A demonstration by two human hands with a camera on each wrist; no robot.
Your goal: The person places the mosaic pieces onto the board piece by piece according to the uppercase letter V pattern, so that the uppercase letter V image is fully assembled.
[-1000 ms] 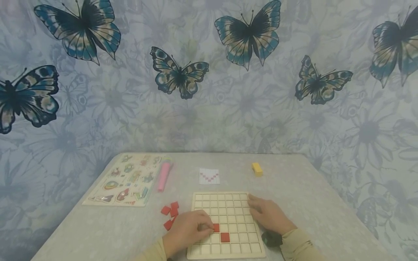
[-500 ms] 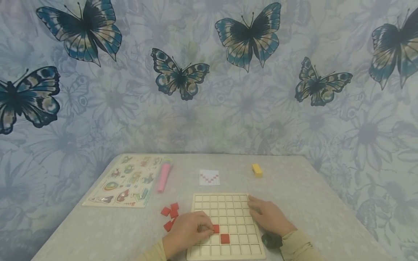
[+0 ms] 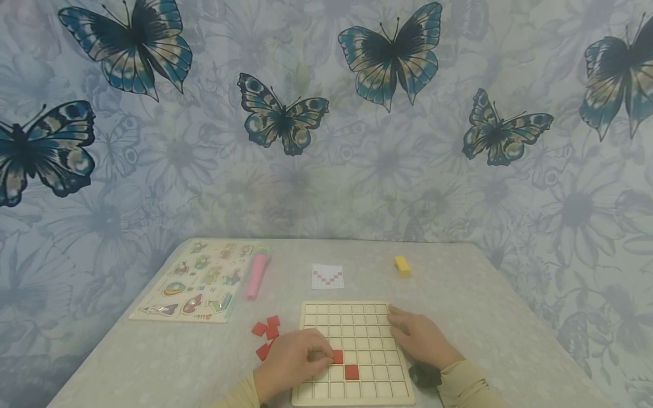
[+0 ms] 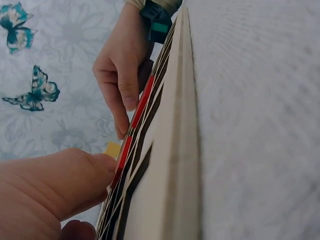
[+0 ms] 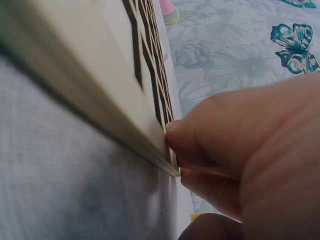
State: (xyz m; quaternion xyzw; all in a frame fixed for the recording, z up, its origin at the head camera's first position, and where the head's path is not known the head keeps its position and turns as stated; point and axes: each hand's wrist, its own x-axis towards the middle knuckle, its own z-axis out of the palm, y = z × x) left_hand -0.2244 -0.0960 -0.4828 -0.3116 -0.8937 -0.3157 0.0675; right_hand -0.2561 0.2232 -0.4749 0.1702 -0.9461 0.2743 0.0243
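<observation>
Touching red square tile point(image 3: 338, 356) in pale gridded wooden board point(image 3: 372, 343) with left hand point(image 3: 295, 354), cannot tell if gripping; pinching board edge with right hand point(image 3: 424, 339).

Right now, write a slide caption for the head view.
Left grip at a red tile on a gridded board, right grip at its right edge, V-patterned card beyond.

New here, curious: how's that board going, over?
Left fingers at red tile on gridded board. Right fingers at board's right edge. Loose red tiles beside it; nothing visibly blocking.
</observation>
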